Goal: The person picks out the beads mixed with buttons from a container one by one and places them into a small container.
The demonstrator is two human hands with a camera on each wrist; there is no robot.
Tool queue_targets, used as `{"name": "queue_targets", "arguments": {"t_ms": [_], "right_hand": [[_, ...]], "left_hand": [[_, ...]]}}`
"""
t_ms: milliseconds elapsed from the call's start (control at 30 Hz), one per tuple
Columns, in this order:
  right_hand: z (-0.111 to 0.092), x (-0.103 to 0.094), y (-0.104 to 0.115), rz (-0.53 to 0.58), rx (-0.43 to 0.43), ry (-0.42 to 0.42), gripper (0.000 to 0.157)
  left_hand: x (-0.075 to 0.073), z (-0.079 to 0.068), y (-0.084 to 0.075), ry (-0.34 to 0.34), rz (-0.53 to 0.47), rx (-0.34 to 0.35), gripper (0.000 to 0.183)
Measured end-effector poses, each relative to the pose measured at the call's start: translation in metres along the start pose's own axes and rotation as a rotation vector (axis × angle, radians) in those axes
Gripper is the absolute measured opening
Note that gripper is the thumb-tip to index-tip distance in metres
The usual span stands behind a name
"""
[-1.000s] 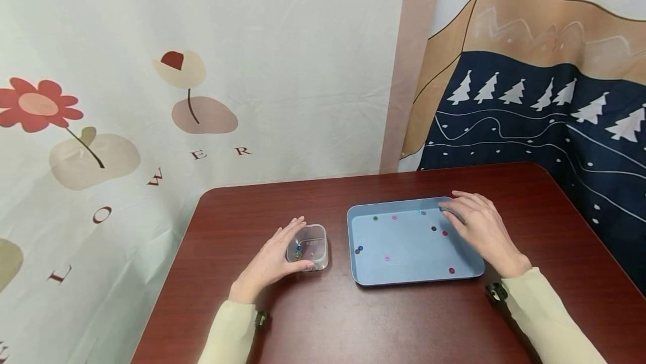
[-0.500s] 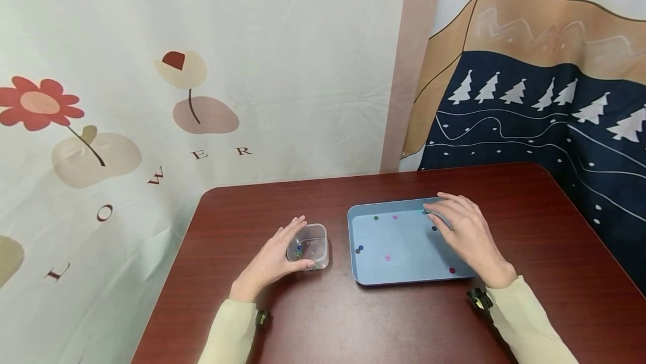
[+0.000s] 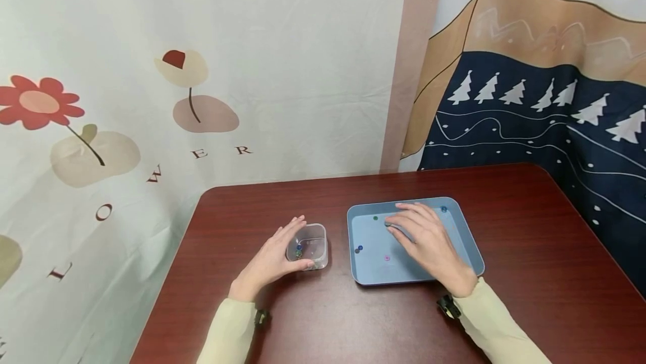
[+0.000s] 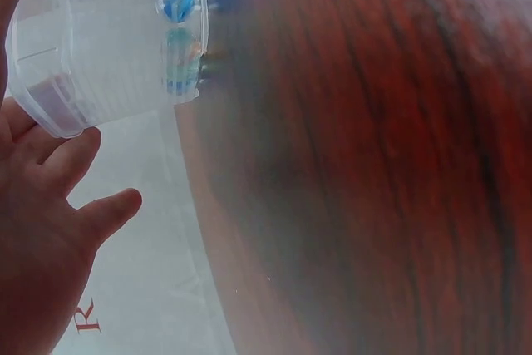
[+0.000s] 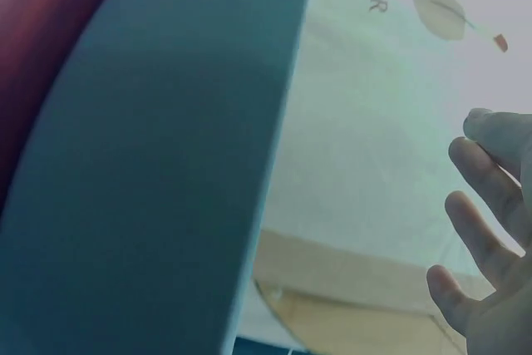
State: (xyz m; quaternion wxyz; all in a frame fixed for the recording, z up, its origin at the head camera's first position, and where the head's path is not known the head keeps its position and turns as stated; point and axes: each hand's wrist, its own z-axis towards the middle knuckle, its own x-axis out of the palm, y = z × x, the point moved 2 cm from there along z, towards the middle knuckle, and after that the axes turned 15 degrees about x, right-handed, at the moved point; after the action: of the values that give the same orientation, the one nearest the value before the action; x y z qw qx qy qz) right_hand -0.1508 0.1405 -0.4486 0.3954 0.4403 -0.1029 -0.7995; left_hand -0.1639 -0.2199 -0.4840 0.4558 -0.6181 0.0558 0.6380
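Note:
My left hand [image 3: 270, 263] holds a clear plastic container [image 3: 319, 235], thumb on its near side and fingers along the far left. Inside are several glass marbles [image 3: 299, 249]; a blue swirled marble [image 4: 179, 3] shows through the wall in the left wrist view. My right hand [image 3: 429, 243] is over the blue tray [image 3: 370, 235], palm down. Its thumb and index finger pinch a small dark greenish marble [image 3: 387, 224], mostly covered by the fingertips. In the right wrist view the thumb and index tips meet, the other fingers spread.
Small round pieces lie in the tray: a green disc [image 3: 375, 218], a pink disc [image 3: 387, 258], a dark disc [image 3: 357, 251] beside a blue one [image 3: 360, 248], and a blue marble [image 3: 444, 208] in the far right corner. The brown table [image 3: 323, 319] meets a printed curtain [image 3: 313, 72] behind.
My right hand has moved left across the tray with the marble, from the far right corner to the middle. That uncovers the blue marble in the corner. My left hand and the container stay put.

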Motion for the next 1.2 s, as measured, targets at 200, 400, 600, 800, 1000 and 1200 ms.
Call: {"name": "queue_targets", "arguments": {"t_ms": [200, 400, 600, 800, 1000, 1200], "right_hand": [[0.012, 0.015, 0.017, 0.009, -0.047, 0.008, 0.024], [0.024, 0.031, 0.034, 0.014, -0.082, 0.033, 0.027], [0.03, 0.05, 0.046, 0.014, -0.116, 0.065, 0.027], [0.033, 0.071, 0.055, 0.002, -0.135, 0.118, 0.022], [0.035, 0.09, 0.059, -0.029, -0.113, 0.177, 0.02], [0.037, 0.101, 0.059, -0.023, -0.101, 0.19, 0.018]], "left_hand": [[0.001, 0.001, 0.002, 0.0, 0.008, 0.004, 0.098], [0.001, 0.001, 0.002, -0.002, 0.016, 0.008, 0.098], [0.001, 0.001, 0.002, -0.009, 0.012, 0.017, 0.098], [0.002, 0.0, 0.002, -0.01, 0.013, 0.022, 0.097], [0.002, -0.001, 0.003, -0.014, 0.011, 0.02, 0.098], [0.002, 0.0, 0.003, -0.013, 0.01, 0.017, 0.099]]}}
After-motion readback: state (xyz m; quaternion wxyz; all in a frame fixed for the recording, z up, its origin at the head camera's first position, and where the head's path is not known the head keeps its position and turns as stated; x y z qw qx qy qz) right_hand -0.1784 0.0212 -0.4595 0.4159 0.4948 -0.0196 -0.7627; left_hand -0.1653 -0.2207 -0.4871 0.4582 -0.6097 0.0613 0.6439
